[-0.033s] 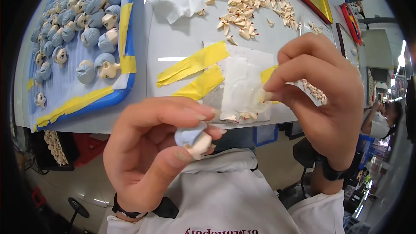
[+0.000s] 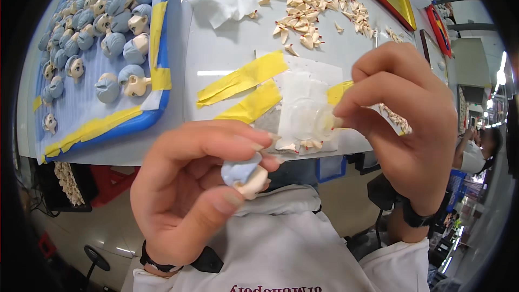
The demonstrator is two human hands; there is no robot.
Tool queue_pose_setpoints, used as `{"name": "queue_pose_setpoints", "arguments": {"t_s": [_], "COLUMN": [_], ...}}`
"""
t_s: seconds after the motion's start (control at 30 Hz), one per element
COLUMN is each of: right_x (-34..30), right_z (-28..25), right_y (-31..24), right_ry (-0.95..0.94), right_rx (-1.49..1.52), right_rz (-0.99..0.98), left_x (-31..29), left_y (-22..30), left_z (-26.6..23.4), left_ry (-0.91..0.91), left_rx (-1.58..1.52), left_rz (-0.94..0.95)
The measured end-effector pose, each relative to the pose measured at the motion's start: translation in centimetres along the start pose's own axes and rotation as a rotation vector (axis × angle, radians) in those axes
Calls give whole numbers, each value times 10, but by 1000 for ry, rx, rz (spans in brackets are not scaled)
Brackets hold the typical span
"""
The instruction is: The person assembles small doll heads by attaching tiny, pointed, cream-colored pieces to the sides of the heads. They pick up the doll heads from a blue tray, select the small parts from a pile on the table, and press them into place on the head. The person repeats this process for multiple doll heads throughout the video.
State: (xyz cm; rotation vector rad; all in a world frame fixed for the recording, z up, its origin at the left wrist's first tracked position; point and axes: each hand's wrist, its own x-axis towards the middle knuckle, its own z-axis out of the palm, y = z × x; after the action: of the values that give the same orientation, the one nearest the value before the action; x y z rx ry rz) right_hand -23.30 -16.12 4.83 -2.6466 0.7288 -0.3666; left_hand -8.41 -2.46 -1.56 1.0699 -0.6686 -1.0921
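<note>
flanking white paper [image 2: 303,86], right hand [image 2: 424,111] hides yellow tape [image 2: 337,92].

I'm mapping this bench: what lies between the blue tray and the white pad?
In the head view, two yellow tape strips lie between the blue tray and the white pad, with tabletop showing nearer the tray.

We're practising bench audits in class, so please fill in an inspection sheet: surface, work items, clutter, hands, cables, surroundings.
Surface: pale table with yellow tape.
Work items: blue-haired doll head in hand; more in the blue-rimmed tray.
Clutter: crumpled white sheet beside scattered beige, red-tipped pieces.
Hands: left hand grips the doll head; right hand is at a clear round item, grip unclear.
Cables: thin dark lines lower left, possibly cables.
Surroundings: another person at right.
</note>
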Motion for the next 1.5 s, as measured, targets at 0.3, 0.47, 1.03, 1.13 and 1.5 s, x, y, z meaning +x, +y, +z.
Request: {"name": "queue_pose_setpoints", "arguments": {"t_s": [0.3,0.47,1.03,1.13,1.5], "right_x": [6,-11,-35,-35,39], "right_z": [11,13,32,36,9], "right_y": [-17,-11,-25,-26,58], "right_ry": [77,196,210,239,-101], "right_rx": [-58,266,452,465,104], "right_rz": [-15,24,-132,-88,32], "left_x": [0,4,-3,-3,4], "left_y": [-7,-10,-5,-3,-2], "left_z": [-7,-19,9,11,-20], "left_ry": [-106,-315,-213,-177,-247], "left_rx": [28,194,506,556,479], "left_rz": [58,238,571,559,381]}}
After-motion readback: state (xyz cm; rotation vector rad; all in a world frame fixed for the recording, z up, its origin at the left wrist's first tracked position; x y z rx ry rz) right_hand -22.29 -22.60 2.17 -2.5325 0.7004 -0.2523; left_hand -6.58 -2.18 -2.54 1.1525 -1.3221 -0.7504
